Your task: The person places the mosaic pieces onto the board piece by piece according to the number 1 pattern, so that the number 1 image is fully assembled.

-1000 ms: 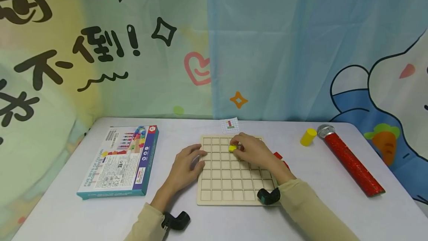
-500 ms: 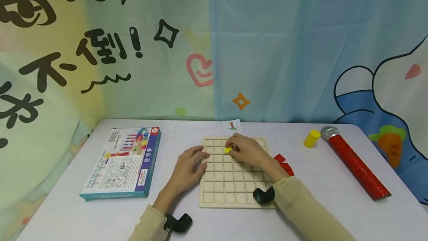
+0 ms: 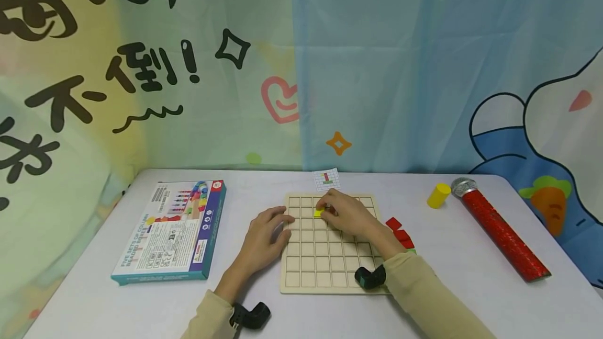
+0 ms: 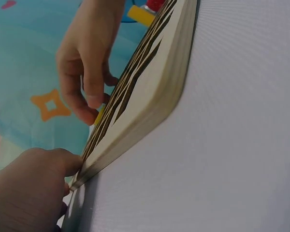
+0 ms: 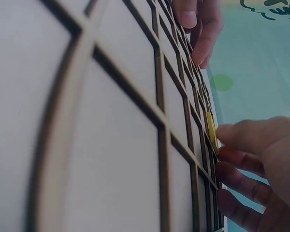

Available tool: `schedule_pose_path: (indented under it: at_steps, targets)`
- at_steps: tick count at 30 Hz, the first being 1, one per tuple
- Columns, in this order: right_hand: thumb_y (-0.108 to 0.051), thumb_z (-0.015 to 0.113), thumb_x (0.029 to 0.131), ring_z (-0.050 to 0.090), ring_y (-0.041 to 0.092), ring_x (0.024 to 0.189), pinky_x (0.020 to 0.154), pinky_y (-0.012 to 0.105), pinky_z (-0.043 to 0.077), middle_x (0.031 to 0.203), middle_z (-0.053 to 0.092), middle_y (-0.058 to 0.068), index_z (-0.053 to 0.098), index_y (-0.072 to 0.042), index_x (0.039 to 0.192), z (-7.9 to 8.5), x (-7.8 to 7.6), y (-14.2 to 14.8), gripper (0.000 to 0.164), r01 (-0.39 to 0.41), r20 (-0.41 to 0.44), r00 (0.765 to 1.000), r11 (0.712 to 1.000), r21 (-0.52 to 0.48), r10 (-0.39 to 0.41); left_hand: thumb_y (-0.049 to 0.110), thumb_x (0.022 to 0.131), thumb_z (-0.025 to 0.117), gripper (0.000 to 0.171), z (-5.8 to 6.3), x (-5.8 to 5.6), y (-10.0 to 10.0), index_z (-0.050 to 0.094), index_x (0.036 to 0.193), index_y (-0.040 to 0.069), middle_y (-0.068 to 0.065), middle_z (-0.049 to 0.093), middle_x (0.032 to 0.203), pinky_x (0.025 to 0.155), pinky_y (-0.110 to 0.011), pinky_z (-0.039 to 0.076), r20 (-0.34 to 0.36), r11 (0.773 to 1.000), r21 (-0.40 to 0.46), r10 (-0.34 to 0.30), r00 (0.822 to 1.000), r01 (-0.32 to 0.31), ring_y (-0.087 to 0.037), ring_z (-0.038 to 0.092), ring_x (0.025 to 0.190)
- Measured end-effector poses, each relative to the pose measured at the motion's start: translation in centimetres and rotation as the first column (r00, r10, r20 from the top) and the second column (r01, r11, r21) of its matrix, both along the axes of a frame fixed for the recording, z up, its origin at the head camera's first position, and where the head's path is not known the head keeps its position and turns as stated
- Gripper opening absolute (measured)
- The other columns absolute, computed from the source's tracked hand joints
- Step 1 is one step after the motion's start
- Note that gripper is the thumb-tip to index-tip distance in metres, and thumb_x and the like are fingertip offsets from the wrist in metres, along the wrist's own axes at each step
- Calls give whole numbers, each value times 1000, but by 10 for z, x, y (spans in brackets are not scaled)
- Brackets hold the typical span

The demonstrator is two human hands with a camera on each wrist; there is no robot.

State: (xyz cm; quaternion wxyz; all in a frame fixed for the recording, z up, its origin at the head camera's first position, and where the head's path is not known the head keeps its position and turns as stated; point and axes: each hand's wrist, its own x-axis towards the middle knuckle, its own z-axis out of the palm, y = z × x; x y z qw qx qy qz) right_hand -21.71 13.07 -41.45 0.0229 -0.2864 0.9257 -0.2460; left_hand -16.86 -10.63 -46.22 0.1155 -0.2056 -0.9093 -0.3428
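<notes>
A pale wooden grid board (image 3: pixel 311 287) lies on the table in front of the person. Over its far part, the right hand (image 3: pixel 349 217) pinches a small yellow tile (image 3: pixel 317 213) between thumb and fingers, low at the grid. In the right wrist view the yellow tile (image 5: pixel 212 131) stands edge-on at the grid, with the right thumb (image 5: pixel 232 135) against it. The left hand (image 3: pixel 265 237) rests at the board's left edge, its fingers loosely bent and fingertips touching the rim. Seen from the left wrist, the left hand (image 4: pixel 34 183) is right at the board's corner.
Red tiles (image 3: pixel 402 236) lie right of the board, partly behind the right forearm. A small card with a coloured grid pattern (image 3: pixel 326 179) lies beyond it. A yellow cylinder (image 3: pixel 438 195) and a red glitter microphone (image 3: pixel 501 232) are at right, a game box (image 3: pixel 169 229) at left.
The right hand has moved the yellow tile slightly left and lower over the grid. The left hand keeps its place at the board's edge. The head view has shifted a little.
</notes>
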Motion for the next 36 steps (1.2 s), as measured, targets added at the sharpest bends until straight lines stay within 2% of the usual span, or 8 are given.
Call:
schedule_pose_path:
  at_steps: [7,16,26,36]
  targets:
    - [-17,60,92,56,9,83,73,28,48,102,59,-1,64,-14,106,-3,1,4,16,18,16,1000,999,-26,-18,20,90,60,23,-1,1,1,65,112,20,-9,54,134,105,-55,31,-5,1000,-1,-14,1000,14,-29,46,129]
    - [-19,57,93,59,15,94,80,33,49,105,61,0,64,-11,110,7,8,12,19,31,52,998,993,-110,-25,20,89,61,22,0,1,1,65,111,20,-10,54,134,105,-56,31,3,1000,12,-13,1000,13,-30,46,129]
    - [-19,57,94,58,17,97,81,36,49,110,61,3,60,-9,117,12,16,47,26,87,74,994,988,-127,-78,19,88,63,7,-1,0,1,62,95,22,-10,54,134,105,-57,30,-4,1000,28,-5,1000,5,-30,46,129]
    - [-17,58,93,58,17,93,76,30,50,113,62,6,60,-7,118,9,25,83,27,133,36,991,983,-129,-129,19,88,64,7,0,0,0,61,93,22,-9,53,135,105,-56,30,5,1000,20,2,1000,-2,-30,45,129]
